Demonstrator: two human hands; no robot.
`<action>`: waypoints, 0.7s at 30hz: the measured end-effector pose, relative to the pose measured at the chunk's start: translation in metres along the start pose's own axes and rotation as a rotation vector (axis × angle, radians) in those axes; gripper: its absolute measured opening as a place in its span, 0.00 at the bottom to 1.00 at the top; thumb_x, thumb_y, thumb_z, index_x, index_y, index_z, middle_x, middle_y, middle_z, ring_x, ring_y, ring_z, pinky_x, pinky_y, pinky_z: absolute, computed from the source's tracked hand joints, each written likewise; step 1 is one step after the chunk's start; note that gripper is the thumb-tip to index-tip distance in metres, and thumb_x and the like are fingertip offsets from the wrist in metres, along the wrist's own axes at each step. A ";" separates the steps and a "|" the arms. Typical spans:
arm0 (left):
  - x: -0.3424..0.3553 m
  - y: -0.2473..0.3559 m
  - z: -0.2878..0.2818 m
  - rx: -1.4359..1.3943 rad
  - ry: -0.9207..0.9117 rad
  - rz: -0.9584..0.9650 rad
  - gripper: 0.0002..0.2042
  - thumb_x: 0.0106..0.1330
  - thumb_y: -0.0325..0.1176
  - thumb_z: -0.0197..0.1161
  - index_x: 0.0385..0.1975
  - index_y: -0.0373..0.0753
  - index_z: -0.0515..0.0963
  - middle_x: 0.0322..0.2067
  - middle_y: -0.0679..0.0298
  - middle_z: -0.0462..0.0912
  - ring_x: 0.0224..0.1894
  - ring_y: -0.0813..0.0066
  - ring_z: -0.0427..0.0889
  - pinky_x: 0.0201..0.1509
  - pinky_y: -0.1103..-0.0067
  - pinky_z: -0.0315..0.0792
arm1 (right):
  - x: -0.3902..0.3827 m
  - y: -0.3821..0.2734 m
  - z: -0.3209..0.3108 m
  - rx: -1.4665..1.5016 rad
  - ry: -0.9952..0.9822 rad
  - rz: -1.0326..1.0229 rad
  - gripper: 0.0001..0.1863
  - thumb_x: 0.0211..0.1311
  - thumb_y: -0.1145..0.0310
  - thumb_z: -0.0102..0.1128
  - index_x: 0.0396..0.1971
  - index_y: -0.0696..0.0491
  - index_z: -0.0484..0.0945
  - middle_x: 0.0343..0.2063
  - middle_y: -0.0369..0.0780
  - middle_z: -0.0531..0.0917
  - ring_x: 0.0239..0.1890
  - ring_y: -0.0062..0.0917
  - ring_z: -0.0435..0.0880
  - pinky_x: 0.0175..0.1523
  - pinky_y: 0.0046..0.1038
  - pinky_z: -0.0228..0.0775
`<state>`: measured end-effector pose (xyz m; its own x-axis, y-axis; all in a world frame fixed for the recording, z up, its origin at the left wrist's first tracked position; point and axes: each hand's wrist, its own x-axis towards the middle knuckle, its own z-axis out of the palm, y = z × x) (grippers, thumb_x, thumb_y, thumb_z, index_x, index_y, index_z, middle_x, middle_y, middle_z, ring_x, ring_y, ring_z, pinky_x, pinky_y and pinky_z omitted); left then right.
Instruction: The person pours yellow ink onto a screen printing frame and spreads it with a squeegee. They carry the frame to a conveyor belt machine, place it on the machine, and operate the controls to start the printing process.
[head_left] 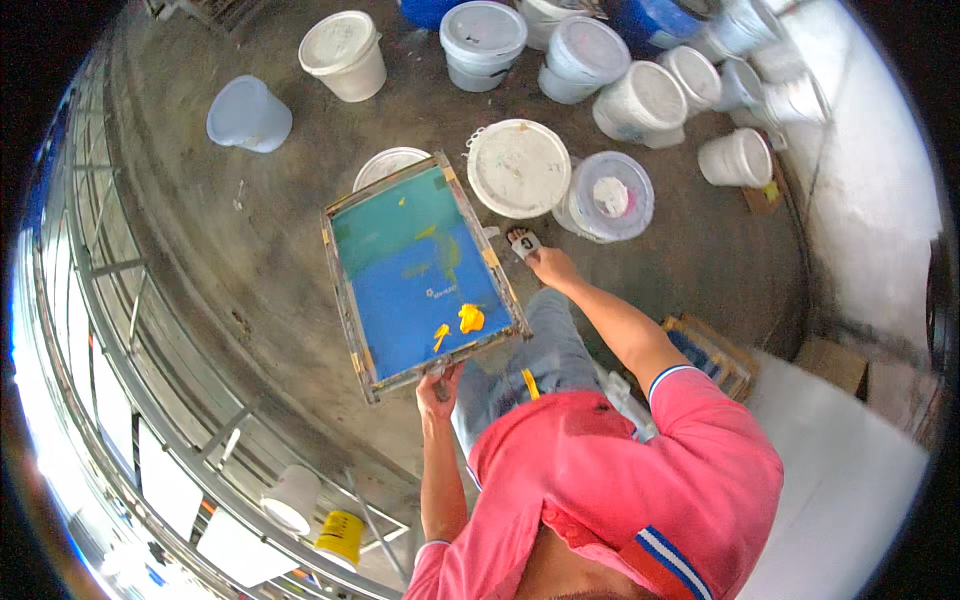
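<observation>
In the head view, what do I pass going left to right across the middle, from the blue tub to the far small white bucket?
Blue tub → framed screen → white lid → clear-lidded bucket → small white bucket.

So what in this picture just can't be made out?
All from the head view:
- Left hand: its fingers curl under the framed screen, so its hold is hidden.
- Right hand: at the frame's far edge; whether it clasps the frame or something small is too small to tell.
- Lidded white buckets: lids hide the contents.
- Buckets along the top edge: cut off.
- Wooden crate: partly behind the right arm.
</observation>
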<state>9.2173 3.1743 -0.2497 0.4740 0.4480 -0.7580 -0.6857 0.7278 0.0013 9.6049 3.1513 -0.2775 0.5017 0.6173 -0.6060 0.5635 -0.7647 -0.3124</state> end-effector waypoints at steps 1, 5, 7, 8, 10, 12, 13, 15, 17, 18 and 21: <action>0.007 -0.006 -0.010 -0.011 0.038 0.010 0.29 0.44 0.19 0.53 0.54 0.28 0.67 0.50 0.45 0.77 0.54 0.45 0.75 0.66 0.50 0.62 | 0.015 0.006 0.002 -0.135 0.015 -0.061 0.21 0.61 0.51 0.54 0.39 0.55 0.81 0.35 0.49 0.83 0.40 0.43 0.81 0.46 0.43 0.73; 0.002 -0.035 0.020 -0.002 0.071 0.185 0.30 0.46 0.22 0.55 0.55 0.30 0.68 0.52 0.48 0.76 0.56 0.47 0.74 0.63 0.52 0.66 | 0.120 0.033 0.027 -0.406 0.206 -0.491 0.17 0.58 0.61 0.55 0.37 0.60 0.78 0.38 0.47 0.80 0.47 0.42 0.77 0.48 0.41 0.71; 0.002 -0.034 0.024 0.023 0.153 0.261 0.30 0.46 0.22 0.56 0.57 0.31 0.68 0.53 0.50 0.75 0.57 0.48 0.73 0.64 0.53 0.65 | 0.145 0.007 0.035 -0.632 0.098 -0.521 0.15 0.57 0.65 0.53 0.40 0.59 0.77 0.41 0.44 0.79 0.47 0.40 0.75 0.48 0.41 0.70; 0.041 -0.044 0.027 0.011 0.108 0.274 0.30 0.46 0.22 0.57 0.57 0.31 0.68 0.54 0.50 0.75 0.57 0.49 0.73 0.65 0.53 0.63 | 0.193 0.015 0.037 -0.753 0.298 -0.649 0.15 0.57 0.66 0.53 0.41 0.58 0.77 0.40 0.42 0.79 0.46 0.38 0.76 0.46 0.41 0.70; 0.039 -0.045 0.004 0.027 0.079 0.286 0.31 0.47 0.23 0.58 0.58 0.32 0.67 0.55 0.51 0.74 0.58 0.50 0.72 0.67 0.54 0.61 | 0.213 0.010 0.062 -0.748 0.140 -0.596 0.11 0.57 0.65 0.53 0.36 0.54 0.78 0.36 0.42 0.79 0.42 0.37 0.78 0.42 0.42 0.71; 0.052 -0.055 0.009 0.004 0.136 0.319 0.31 0.47 0.23 0.59 0.58 0.32 0.67 0.56 0.52 0.74 0.59 0.51 0.71 0.68 0.54 0.59 | 0.240 0.010 0.070 -0.815 0.105 -0.617 0.10 0.56 0.65 0.54 0.33 0.52 0.79 0.33 0.42 0.80 0.39 0.36 0.79 0.38 0.42 0.72; 0.055 -0.057 0.014 0.000 0.161 0.331 0.31 0.47 0.23 0.59 0.58 0.33 0.67 0.56 0.52 0.74 0.59 0.52 0.71 0.68 0.54 0.59 | 0.246 0.011 0.074 -0.873 0.138 -0.662 0.09 0.55 0.65 0.54 0.33 0.52 0.79 0.31 0.41 0.80 0.38 0.36 0.80 0.37 0.42 0.72; 0.056 -0.058 0.002 -0.001 0.198 0.324 0.36 0.44 0.23 0.59 0.61 0.34 0.64 0.58 0.53 0.71 0.61 0.51 0.69 0.68 0.51 0.58 | 0.254 0.012 0.076 -0.956 0.144 -0.765 0.09 0.54 0.65 0.54 0.32 0.51 0.79 0.28 0.39 0.80 0.34 0.35 0.80 0.35 0.41 0.72; 0.056 -0.061 -0.004 -0.012 0.200 0.335 0.36 0.45 0.23 0.59 0.61 0.34 0.64 0.58 0.53 0.71 0.61 0.52 0.69 0.68 0.52 0.59 | 0.264 0.015 0.075 -1.008 0.093 -0.882 0.08 0.54 0.64 0.54 0.30 0.51 0.79 0.25 0.37 0.79 0.30 0.34 0.80 0.32 0.41 0.72; 0.057 -0.063 -0.002 -0.056 0.212 0.347 0.35 0.45 0.22 0.59 0.61 0.34 0.64 0.57 0.53 0.72 0.60 0.53 0.71 0.68 0.51 0.58 | 0.261 0.008 0.073 -1.081 0.030 -0.818 0.08 0.54 0.65 0.56 0.33 0.49 0.77 0.27 0.34 0.79 0.34 0.28 0.79 0.36 0.31 0.68; 0.057 -0.068 -0.012 0.004 0.083 0.348 0.34 0.48 0.26 0.62 0.61 0.34 0.64 0.56 0.52 0.73 0.61 0.50 0.69 0.69 0.54 0.57 | 0.259 0.000 0.049 -0.797 0.028 -0.983 0.07 0.51 0.65 0.56 0.27 0.52 0.79 0.23 0.39 0.80 0.27 0.32 0.81 0.30 0.37 0.72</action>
<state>9.2840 3.1439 -0.3009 0.1657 0.6261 -0.7619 -0.7962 0.5408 0.2712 9.7023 3.3023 -0.4700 -0.3441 0.8711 -0.3504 0.9381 0.3349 -0.0889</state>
